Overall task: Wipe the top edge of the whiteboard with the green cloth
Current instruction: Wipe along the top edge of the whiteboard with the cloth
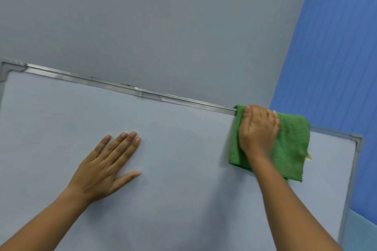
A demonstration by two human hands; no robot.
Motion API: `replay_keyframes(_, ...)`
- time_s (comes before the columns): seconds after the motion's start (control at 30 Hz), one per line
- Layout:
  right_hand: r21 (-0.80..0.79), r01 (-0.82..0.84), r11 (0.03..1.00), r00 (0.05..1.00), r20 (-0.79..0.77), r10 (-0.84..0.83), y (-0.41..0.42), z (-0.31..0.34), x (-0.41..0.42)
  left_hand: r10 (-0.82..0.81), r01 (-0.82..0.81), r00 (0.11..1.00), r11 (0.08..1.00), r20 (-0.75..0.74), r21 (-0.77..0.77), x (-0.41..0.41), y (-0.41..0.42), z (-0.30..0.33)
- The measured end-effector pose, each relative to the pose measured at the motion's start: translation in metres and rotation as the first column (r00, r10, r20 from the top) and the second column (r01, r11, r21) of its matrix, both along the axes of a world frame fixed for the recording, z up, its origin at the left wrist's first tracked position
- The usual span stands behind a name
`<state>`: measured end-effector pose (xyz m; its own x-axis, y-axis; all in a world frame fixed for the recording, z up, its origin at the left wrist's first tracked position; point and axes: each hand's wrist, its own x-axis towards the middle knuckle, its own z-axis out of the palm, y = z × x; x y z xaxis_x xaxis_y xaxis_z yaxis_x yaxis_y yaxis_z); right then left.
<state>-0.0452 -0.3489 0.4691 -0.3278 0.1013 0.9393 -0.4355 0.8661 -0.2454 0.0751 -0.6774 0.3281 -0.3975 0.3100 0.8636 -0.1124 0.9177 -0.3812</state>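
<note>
On whiteboard (173,149) top edge (132,89), right hand (258,128) pressing green cloth (291,144)

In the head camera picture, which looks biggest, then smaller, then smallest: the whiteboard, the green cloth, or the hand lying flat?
1. Whiteboard, by far the biggest.
2 and 3. Green cloth and flat left hand look about alike; the right hand covers part of the cloth, so I won't rank them.

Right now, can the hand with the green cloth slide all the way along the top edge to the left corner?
Probably yes. The top edge looks bare from the green cloth to the left corner, and the left hand rests flat lower down. The right hand may need a stretch or a step.
</note>
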Motion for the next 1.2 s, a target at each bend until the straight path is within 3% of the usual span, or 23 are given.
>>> replay_keyframes(0.13, 0.068, -0.039, 0.997, 0.996, -0.072, 0.044, -0.075, -0.001, 0.021, 0.018, -0.009, 0.998, 0.991, -0.065, 0.132, 0.002, -0.010, 0.002)
replay_keyframes(0.27, 0.241, -0.188, 0.952, 0.976, -0.058, 0.208, -0.167, 0.004, 0.052, 0.057, -0.032, 0.994, 0.964, -0.090, 0.264, 0.006, -0.021, 0.003)
replay_keyframes(0.37, 0.374, -0.281, 0.884, 0.946, -0.046, 0.321, -0.209, 0.010, 0.065, 0.069, -0.034, 0.992, 0.954, -0.108, 0.298, 0.009, -0.027, 0.002)
replay_keyframes(0.47, 0.516, -0.295, 0.804, 0.937, -0.010, 0.350, -0.198, 0.019, 0.062, 0.075, -0.046, 0.992, 0.965, -0.102, 0.259, 0.013, -0.036, 0.002)
replay_keyframes(0.63, 0.436, -0.122, 0.891, 0.987, -0.039, 0.154, -0.126, 0.013, 0.043, 0.112, -0.092, 0.993, 0.950, -0.049, 0.299, 0.021, -0.054, -0.004)
replay_keyframes(0.8, 0.400, -0.147, 0.904, 0.984, -0.030, 0.174, -0.161, 0.015, 0.055, 0.135, -0.120, 0.991, 0.914, -0.012, 0.387, 0.031, -0.067, -0.012)
replay_keyframes(0.93, 0.482, -0.230, 0.845, 0.965, -0.001, 0.263, -0.240, 0.022, 0.076, 0.165, -0.148, 0.986, 0.859, 0.009, 0.489, 0.040, -0.076, -0.028)
replay_keyframes(1.07, 0.606, -0.360, 0.710, 0.916, 0.083, 0.394, -0.308, 0.036, 0.098, 0.177, -0.155, 0.984, 0.803, 0.017, 0.575, 0.045, -0.079, -0.041)
replay_keyframes(1.2, 0.671, -0.370, 0.642, 0.907, 0.113, 0.405, -0.295, 0.044, 0.090, 0.169, -0.153, 0.985, 0.806, 0.026, 0.572, 0.049, -0.081, -0.046)
